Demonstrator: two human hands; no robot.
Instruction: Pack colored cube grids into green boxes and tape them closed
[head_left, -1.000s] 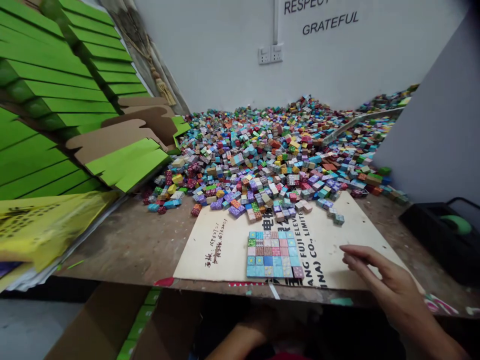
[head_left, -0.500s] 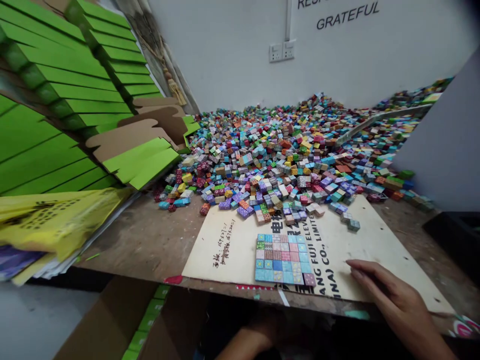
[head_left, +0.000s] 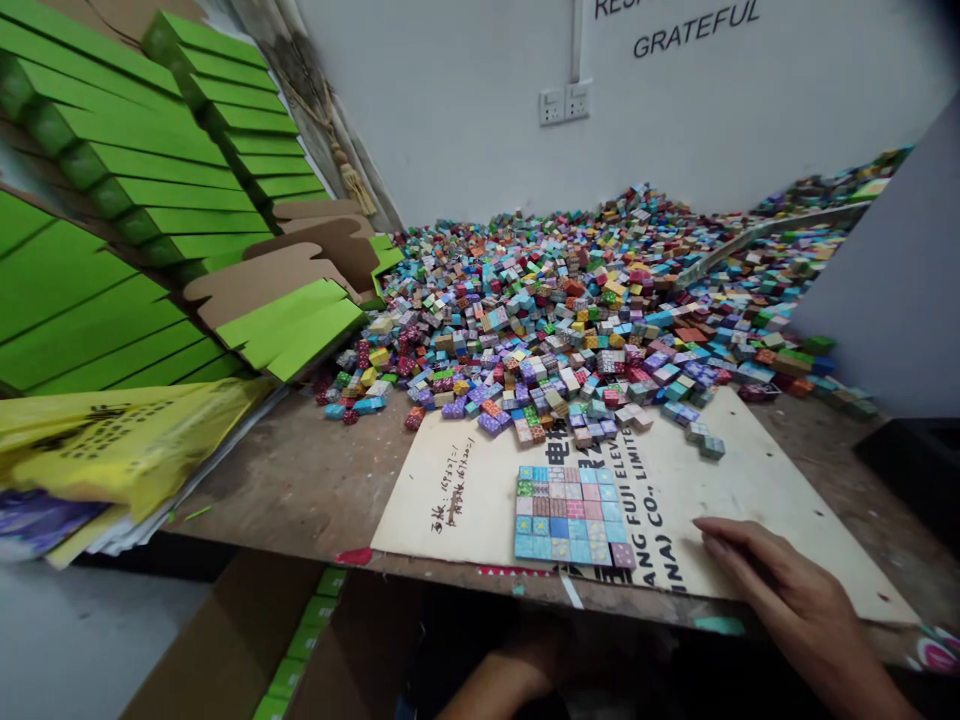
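The fingers of the right hand are held close together over the pale board, with nothing seen between them; whether their tips touch cannot be told. The left hand is lowered below the edge of the counter, where it is lost in shadow, so the state of its fingers cannot be told.

To the left of the right hand, well apart from it, the block grid is laid flat on the board, close to the counter's front edge. At its near right corner, a dark pink block is set so that it juts out past the column above. Two grey-green blocks are seen farther back on the board.

Beyond, a large heap of small patterned blocks is spread to the wall. On the left, green boxes are stacked behind a yellow bag.
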